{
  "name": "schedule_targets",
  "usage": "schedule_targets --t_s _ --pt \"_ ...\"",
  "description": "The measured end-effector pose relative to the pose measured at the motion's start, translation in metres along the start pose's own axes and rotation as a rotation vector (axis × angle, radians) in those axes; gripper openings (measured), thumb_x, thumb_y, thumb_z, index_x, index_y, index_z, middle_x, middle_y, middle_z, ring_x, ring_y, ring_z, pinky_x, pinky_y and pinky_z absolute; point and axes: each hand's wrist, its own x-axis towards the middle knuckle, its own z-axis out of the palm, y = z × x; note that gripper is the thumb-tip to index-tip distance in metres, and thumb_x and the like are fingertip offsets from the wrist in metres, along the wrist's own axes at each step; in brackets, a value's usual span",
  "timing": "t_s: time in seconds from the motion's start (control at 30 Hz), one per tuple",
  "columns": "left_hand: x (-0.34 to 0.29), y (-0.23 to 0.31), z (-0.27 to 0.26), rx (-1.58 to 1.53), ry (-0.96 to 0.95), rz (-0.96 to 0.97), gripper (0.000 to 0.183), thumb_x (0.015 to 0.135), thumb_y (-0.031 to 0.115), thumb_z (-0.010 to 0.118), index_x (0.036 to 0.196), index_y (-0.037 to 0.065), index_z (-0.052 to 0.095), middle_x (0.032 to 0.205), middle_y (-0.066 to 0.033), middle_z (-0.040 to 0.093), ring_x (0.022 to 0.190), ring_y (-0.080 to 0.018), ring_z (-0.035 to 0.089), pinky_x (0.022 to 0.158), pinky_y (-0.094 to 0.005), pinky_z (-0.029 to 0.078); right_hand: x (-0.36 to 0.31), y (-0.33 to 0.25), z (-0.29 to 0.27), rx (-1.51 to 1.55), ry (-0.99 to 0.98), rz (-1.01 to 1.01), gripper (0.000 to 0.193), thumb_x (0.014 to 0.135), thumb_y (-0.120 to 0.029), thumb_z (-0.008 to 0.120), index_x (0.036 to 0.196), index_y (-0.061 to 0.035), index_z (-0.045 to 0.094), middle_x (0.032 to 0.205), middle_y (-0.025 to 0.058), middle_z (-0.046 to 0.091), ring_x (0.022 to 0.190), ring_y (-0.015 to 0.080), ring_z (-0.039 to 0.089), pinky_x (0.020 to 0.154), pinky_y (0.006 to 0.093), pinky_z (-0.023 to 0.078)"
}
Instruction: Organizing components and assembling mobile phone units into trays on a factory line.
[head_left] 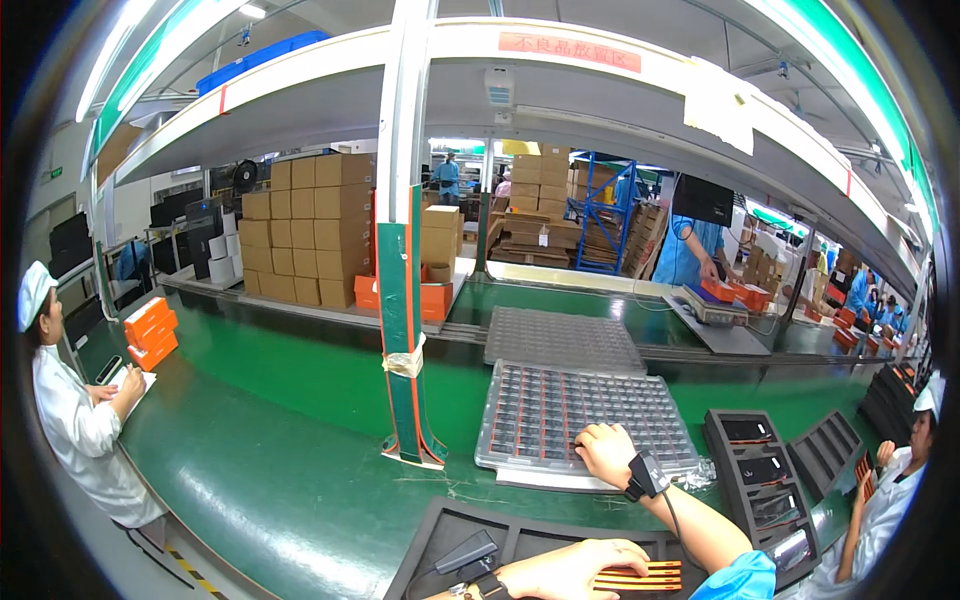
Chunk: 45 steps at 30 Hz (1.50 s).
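Green-topped work table [270, 450]: one, its surface running beneath everything listed.

Black foam tray with compartments [452, 508]: one, at the table's near edge; a dark boxy device [468, 552] lies in its left compartment.

Clear plastic tray with a grid of small filled cells [520, 468]: one, beyond the foam tray, long axis left to right, near edge facing the person.

Left hand [580, 565]: over the foam tray, closed on the strips; apart from the right hand.

Right hand [605, 455]: farther out, across the middle of the clear tray's near edge, fingers bent down onto the cells; whether they pinch anything cannot be told.

Flat orange-and-black strips [655, 576]: several, side by side, projecting rightward from the left hand, long axis roughly parallel to the clear tray's near edge. The cells lie beyond them, away from the person; the right hand is nearer the cells.

Second black foam tray [724, 462]: one, off the clear tray's near right corner, dark items in its compartments.
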Motion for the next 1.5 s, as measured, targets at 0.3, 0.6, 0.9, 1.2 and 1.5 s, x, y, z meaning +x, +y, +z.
schedule_targets --t_s 0.3,0.6,0.9,1.2,1.5 --pt "0.002 -0.002 0.001 -0.009 0.01 0.033 0.043 0.069 0.008 0.076 0.111 0.003 0.066 0.119 -0.0166 0.064 0.113 -0.0337 0.061 0.101 -0.0409 0.048 0.021 0.012 0.003 -0.107 -0.05 -0.066 0.009 0.084 -0.018 0.068 0.087 -0.0096 0.071 0.084 0.0044 0.065 0.087 0.0239 0.064 0.079 0.0385 0.049" --pt "-0.003 -0.009 0.003 -0.011 0.067 0.079 0.044 0.068 0.011 0.078 0.11 0.003 0.066 0.117 -0.0169 0.065 0.112 -0.0341 0.062 0.1 -0.0412 0.049 0.025 0.014 0.036 0.129 0.094 0.089 0.011 0.084 -0.016 0.065 0.079 -0.0081 0.072 0.084 0.011 0.068 0.086 0.0309 0.064 0.074 0.0434 0.052" --pt "0.005 -0.029 0.019 0.033 0.122 0.208 0.04 0.067 0.017 0.081 0.104 0.006 0.071 0.109 -0.0141 0.068 0.103 -0.0334 0.064 0.091 -0.0422 0.051 0.006 0.029 0.03 0.093 0.18 -0.044 0.009 0.072 -0.007 0.074 0.081 -0.0052 0.073 0.084 0.0096 0.063 0.084 0.0314 0.06 0.077 0.0436 0.047" --pt "0.001 -0.03 0.016 0.036 0.124 0.209 0.04 0.067 0.017 0.082 0.104 0.006 0.071 0.108 -0.0147 0.069 0.102 -0.033 0.065 0.09 -0.042 0.051 0.023 0.031 0.026 0.147 0.026 -0.018 0.011 0.074 -0.011 0.076 0.081 -0.0026 0.073 0.085 0.0131 0.065 0.088 0.0327 0.062 0.083 0.0428 0.05" --pt "0.002 -0.03 0.017 0.029 0.12 0.214 0.04 0.067 0.015 0.082 0.104 0.006 0.071 0.108 -0.0152 0.069 0.102 -0.0329 0.065 0.09 -0.0413 0.052 0.019 0.038 0.038 -0.053 -0.002 -0.159 0.01 0.076 -0.012 0.072 0.078 -0.0046 0.067 0.081 0.0122 0.064 0.084 0.0309 0.062 0.079 0.0409 0.05"
